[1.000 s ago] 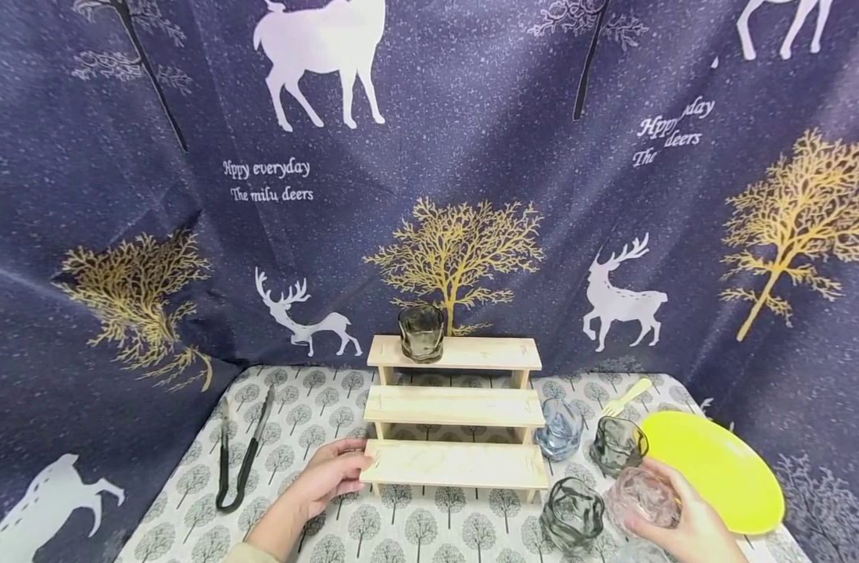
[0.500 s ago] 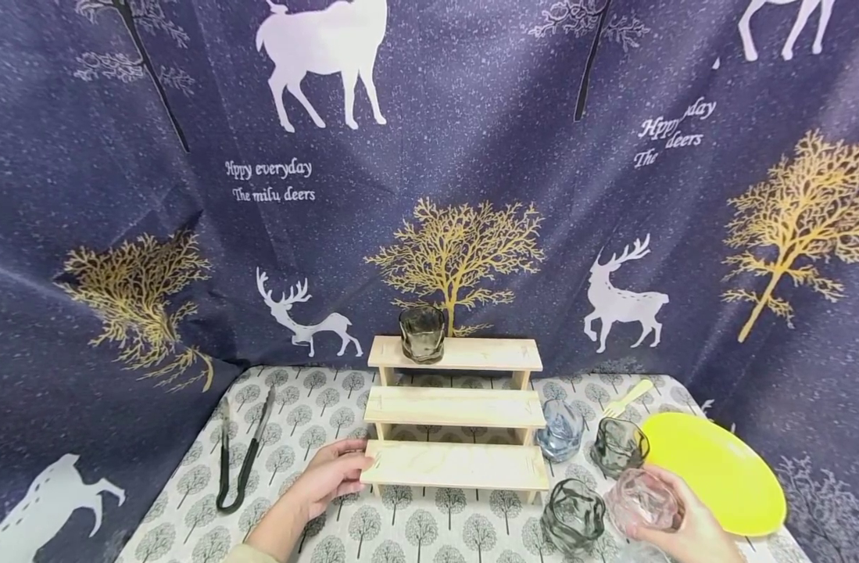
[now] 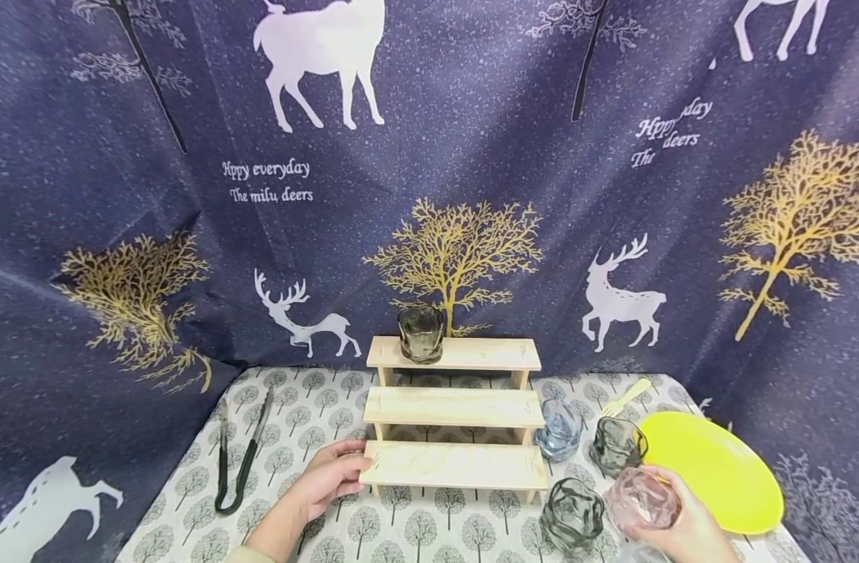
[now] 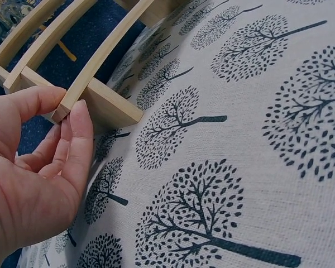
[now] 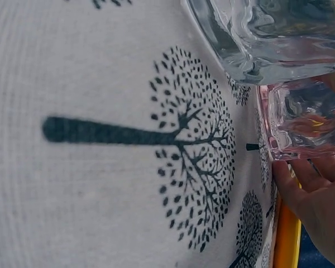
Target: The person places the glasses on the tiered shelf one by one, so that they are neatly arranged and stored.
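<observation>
A three-tier wooden display stand (image 3: 453,463) stands mid-table. My left hand (image 3: 331,478) pinches the left end of its lowest board, thumb and fingers on either side in the left wrist view. On the top tier, toward the left, sits a dark smoky glass (image 3: 420,336). My right hand (image 3: 696,522) grips a pink glass (image 3: 640,499) to the right of the stand. Fingers and thumb span the pink glass in the right wrist view, where a clear glass (image 5: 268,44) in front hides part of it.
Around the right hand stand a front grey glass (image 3: 572,514), a rear grey glass (image 3: 617,447) and a blue glass (image 3: 559,430). A yellow plate (image 3: 724,477) and a pale yellow fork (image 3: 626,397) lie farther right. Black-handled tongs (image 3: 241,461) lie on the left.
</observation>
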The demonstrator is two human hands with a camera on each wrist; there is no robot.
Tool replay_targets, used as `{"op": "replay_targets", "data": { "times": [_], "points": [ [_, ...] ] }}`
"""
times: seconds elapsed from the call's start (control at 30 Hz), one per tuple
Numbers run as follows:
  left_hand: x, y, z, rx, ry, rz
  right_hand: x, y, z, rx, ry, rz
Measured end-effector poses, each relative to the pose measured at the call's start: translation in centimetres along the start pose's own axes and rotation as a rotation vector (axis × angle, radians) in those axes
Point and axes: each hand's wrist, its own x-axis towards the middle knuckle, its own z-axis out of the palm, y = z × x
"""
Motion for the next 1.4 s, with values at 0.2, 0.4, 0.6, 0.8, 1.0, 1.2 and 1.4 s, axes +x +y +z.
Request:
{"op": "replay_targets", "data": {
  "times": [0.2,0.4,0.6,0.8,1.0,1.2,1.4],
  "points": [
    [0.1,0.1,0.0,-0.004,-0.009,0.003,0.0,-0.4,-0.4,0.026,-0.044,0.09],
    [0.1,0.0,-0.1,-0.004,-0.006,-0.001,0.0,-0.7,-0.3,0.191,0.003,-0.023],
    [0.0,-0.2,-0.1,-0.004,-0.011,0.002,0.3,-1.9,-1.4,0.262,-0.017,0.0],
    [0.0,-0.1,-0.1,0.001,-0.009,0.008,0.7,-3.6,-3.1,0.189,-0.057,0.049],
    [-0.2,0.0,0.0,0.003,-0.008,0.018,1.6,-5.0,-4.4,0.159,-0.05,-0.023],
    [-0.2,0.1,0.0,-0.004,-0.012,0.022,2.9,-6.8,-5.4,0.181,-0.052,-0.114],
    [-0.1,-0.1,0.0,-0.001,-0.009,0.019,4.3,-9.1,-5.8,0.179,-0.033,-0.205]
  ]
}}
